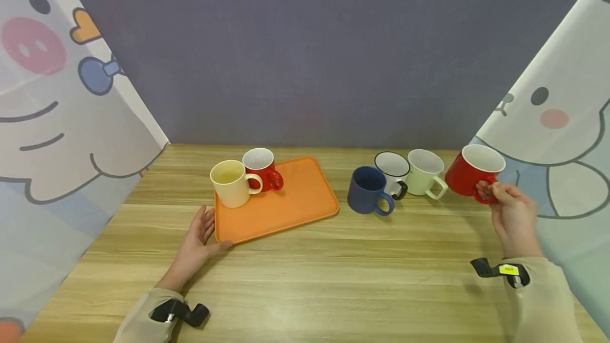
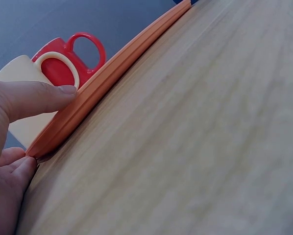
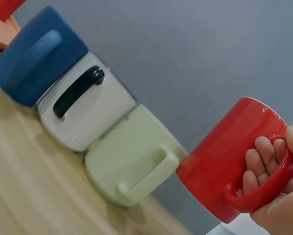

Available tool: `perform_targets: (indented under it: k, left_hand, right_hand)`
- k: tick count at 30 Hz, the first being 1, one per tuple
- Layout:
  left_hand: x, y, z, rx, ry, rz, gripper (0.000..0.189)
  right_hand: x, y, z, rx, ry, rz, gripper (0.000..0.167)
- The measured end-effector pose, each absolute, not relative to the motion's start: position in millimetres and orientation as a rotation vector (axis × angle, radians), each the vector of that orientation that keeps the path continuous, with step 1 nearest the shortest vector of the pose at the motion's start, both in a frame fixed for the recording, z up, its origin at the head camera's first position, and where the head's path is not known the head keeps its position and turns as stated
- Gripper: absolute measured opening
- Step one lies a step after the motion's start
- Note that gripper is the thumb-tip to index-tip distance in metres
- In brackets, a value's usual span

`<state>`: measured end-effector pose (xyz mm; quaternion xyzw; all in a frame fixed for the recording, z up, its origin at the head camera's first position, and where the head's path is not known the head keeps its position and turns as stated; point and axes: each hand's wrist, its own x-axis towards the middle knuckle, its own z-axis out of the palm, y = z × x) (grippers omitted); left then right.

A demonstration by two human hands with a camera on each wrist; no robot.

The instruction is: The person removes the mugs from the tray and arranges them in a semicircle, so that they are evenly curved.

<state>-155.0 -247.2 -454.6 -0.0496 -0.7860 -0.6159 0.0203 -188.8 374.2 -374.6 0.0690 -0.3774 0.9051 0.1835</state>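
Note:
My right hand (image 1: 514, 216) holds a large red mug (image 1: 469, 174) by its handle, upright at the right end of the table. In the right wrist view, the fingers (image 3: 256, 164) pass through the handle loop. This red mug is beside a pale green mug (image 1: 424, 172). At the left, my left hand (image 1: 197, 240) spans the near left corner of an orange tray (image 1: 290, 200). Its straight thumb lies against the front rim and its relaxed fingers are along the left side. A cream mug (image 1: 231, 187) and a smaller red mug (image 1: 259, 173) stand on the tray.
A navy mug (image 1: 366, 195) and a white mug (image 1: 393, 165) with a black handle stand close together, left of the green one. The wooden table (image 1: 305, 279) ends at a grey panel (image 1: 314, 57). Cartoon-printed sheets (image 1: 557, 147) flank both sides.

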Motion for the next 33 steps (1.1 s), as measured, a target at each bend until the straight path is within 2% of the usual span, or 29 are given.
perform_targets:
  k: [13,33]
  left_hand:
    - [-154,-247,-453,-0.148,-2.447,-1.911,0.115]
    - [-155,-246,-454,-0.160,-2.440,-1.917,0.114]
  right_hand:
    - [-194,380,-402,0.246,-1.080,2.653,0.029]
    - [-196,379,-419,0.221,-1.168,2.673,0.033]
